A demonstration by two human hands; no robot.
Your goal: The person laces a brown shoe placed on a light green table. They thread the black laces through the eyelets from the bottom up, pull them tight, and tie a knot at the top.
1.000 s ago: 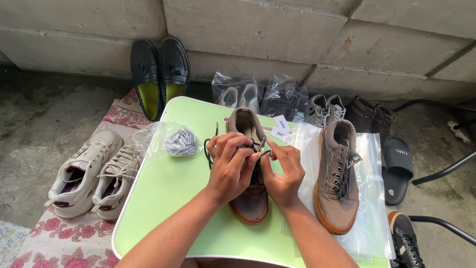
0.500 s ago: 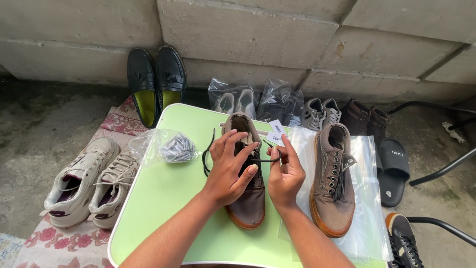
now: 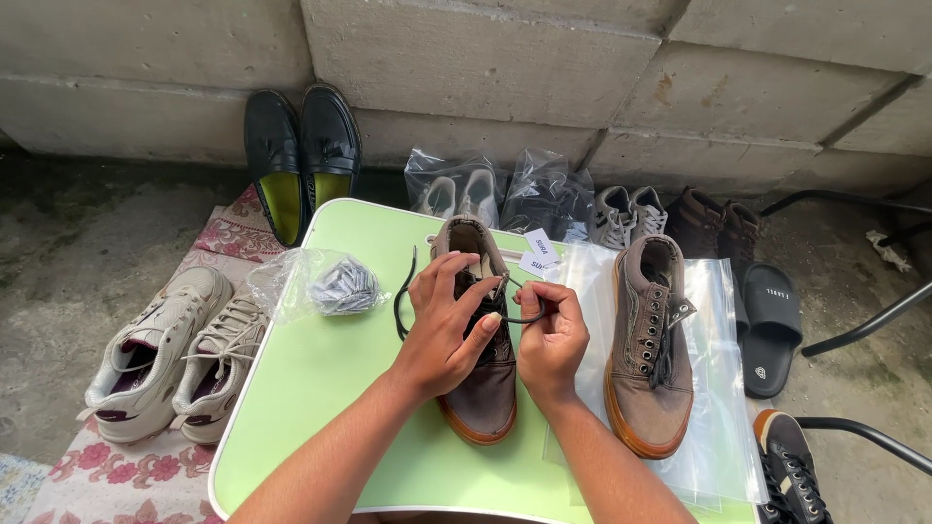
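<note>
While the brown shoe (image 3: 478, 359) lies toe toward the person near the middle of the green tabletop (image 3: 320, 388), both hands work at its lacing. Its canvas upper looks soft and likely to give under a squeeze, whereas the tan rubber sole looks stiff, so the sole edge or heel would be the firmer place to take hold; it should be fairly light. The black lace (image 3: 403, 296) is thin, limp and probably slippery (one end trails loose over the tabletop to the left of the shoe), best pinched close to its tip. The left hand (image 3: 442, 330) rests over the eyelets with its grip closed on a lace tip, and the right hand (image 3: 551, 335) pinches a loop of the same lace just beside it.

To the right, the matching brown shoe (image 3: 649, 359) lies on a clear plastic bag (image 3: 718, 388). A small bag of grey items (image 3: 325, 283) sits to the left. Around the tabletop, on rough concrete, stand white sneakers (image 3: 170, 354) on a floral cloth (image 3: 126, 485), black loafers (image 3: 301, 155) against the block wall (image 3: 485, 58), bagged shoes and a black slide (image 3: 772, 325).
</note>
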